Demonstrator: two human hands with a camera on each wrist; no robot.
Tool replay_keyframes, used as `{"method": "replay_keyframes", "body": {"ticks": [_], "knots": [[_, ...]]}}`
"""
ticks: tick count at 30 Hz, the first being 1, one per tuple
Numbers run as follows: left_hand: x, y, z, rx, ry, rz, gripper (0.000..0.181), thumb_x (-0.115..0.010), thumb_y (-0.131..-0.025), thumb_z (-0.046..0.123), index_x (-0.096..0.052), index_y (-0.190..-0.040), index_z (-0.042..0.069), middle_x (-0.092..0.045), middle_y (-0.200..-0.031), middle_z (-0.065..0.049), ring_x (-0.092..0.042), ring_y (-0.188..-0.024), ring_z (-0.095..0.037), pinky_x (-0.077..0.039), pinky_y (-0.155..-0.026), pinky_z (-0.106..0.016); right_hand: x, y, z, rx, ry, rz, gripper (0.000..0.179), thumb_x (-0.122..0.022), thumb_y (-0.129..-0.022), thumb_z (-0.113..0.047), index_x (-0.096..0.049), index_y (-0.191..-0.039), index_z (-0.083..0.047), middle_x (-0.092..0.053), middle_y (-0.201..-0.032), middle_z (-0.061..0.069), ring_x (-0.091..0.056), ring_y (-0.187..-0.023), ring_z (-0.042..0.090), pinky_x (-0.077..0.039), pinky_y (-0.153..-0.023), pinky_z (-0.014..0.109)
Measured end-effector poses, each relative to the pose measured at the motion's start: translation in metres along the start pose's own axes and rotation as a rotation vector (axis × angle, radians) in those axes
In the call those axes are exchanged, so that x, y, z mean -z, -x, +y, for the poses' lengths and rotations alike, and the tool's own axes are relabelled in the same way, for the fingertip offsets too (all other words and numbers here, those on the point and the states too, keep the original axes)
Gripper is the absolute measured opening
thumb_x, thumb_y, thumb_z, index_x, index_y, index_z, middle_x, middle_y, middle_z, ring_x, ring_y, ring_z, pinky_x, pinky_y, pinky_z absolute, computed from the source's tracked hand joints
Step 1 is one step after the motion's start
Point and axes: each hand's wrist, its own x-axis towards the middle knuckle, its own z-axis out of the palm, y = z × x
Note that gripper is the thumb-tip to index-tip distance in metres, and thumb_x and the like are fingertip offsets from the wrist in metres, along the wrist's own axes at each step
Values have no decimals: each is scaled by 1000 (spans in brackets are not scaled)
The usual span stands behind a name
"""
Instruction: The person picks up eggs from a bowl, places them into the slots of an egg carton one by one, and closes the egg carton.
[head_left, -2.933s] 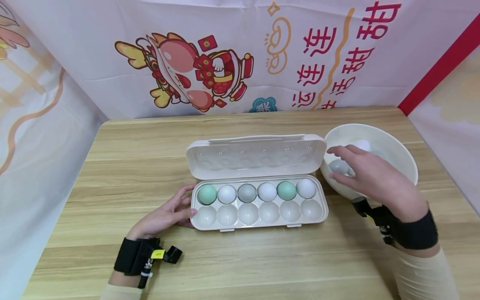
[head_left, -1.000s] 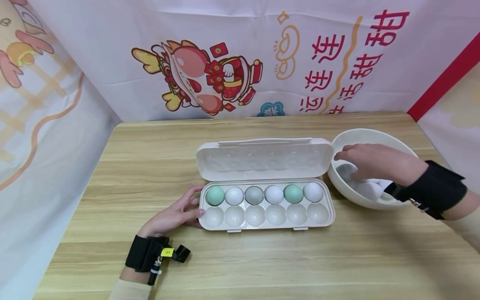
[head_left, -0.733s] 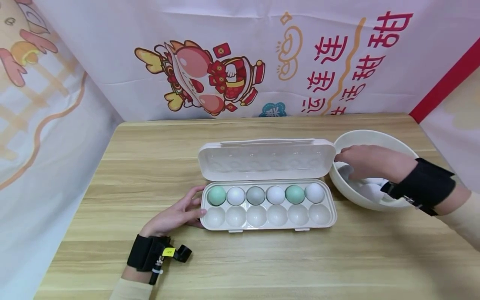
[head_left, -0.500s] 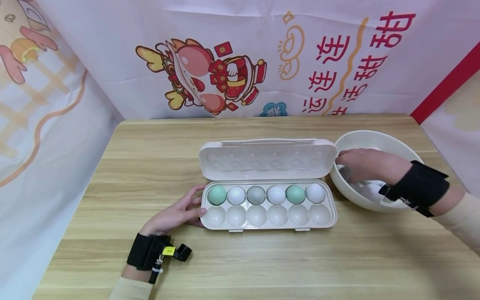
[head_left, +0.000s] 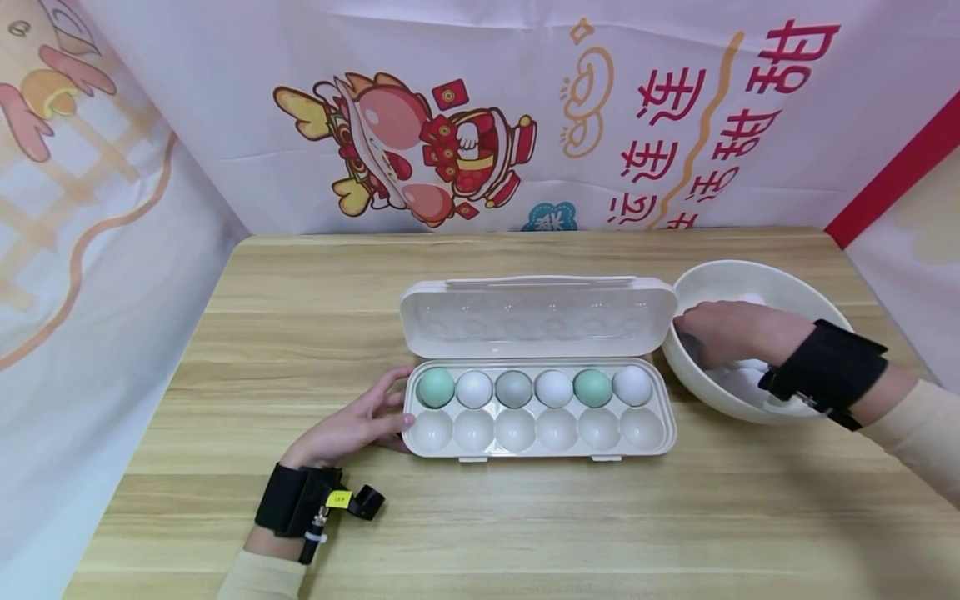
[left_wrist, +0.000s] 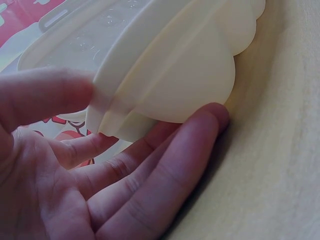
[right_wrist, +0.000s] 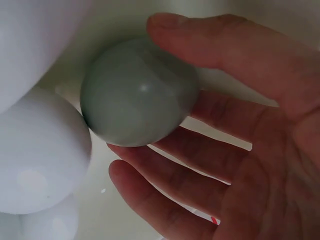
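I see a yellow label (head_left: 339,499), its print too small to read; at its twelve o'clock the left hand (head_left: 348,429) pinches the end of the open egg box (head_left: 540,455), thumb on top, fingers bent below. On the counter (head_left: 487,533), six eggs (head_left: 554,388) fill the box's far row. At its one o'clock, red writing (head_left: 671,93) includes 连连 and 甜甜. Towards two, inside the bowl (head_left: 795,292), the right hand (head_left: 727,333) curls round a grey egg (right_wrist: 135,95).
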Motion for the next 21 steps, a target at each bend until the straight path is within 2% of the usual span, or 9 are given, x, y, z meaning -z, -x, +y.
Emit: {"method": "replay_keyframes", "body": {"ticks": [4,11,16,21], "knots": [[0,0,0,0,4,0,61,-49,-95,11,-12,-143,16,-32,-136,-35,-60,-95,-36,-55,-78,-47,-2,-3,2,9,35,22,23,-69,-67,-2,-57,-84,-13,-53,-71,2,-49,-65,19,-45,-54,34],[-1,0,1,0,1,-1,59,-48,-96,11,-12,-143,17,-33,-136,-34,-60,-95,-36,-55,-78,-47,-1,-4,6,8,36,11,23,-70,-71,-1,-58,-88,-10,-54,-74,3,-48,-67,20,-46,-57,35],[-2,0,2,1,-5,2,59,-48,-95,11,-12,-142,16,-34,-135,-34,-60,-95,-35,-55,-77,-47,-1,-4,8,28,51,30,31,-72,-68,-1,-60,-95,-9,-57,-79,5,-49,-69,21,-49,-61,39],[-2,0,2,-1,-5,0,59,-48,-95,11,-12,-142,16,-34,-135,-35,-60,-94,-35,-55,-77,-47,3,1,8,32,47,51,47,-77,-66,-4,-60,-109,-10,-62,-92,8,-52,-72,22,-52,-67,45]]}}
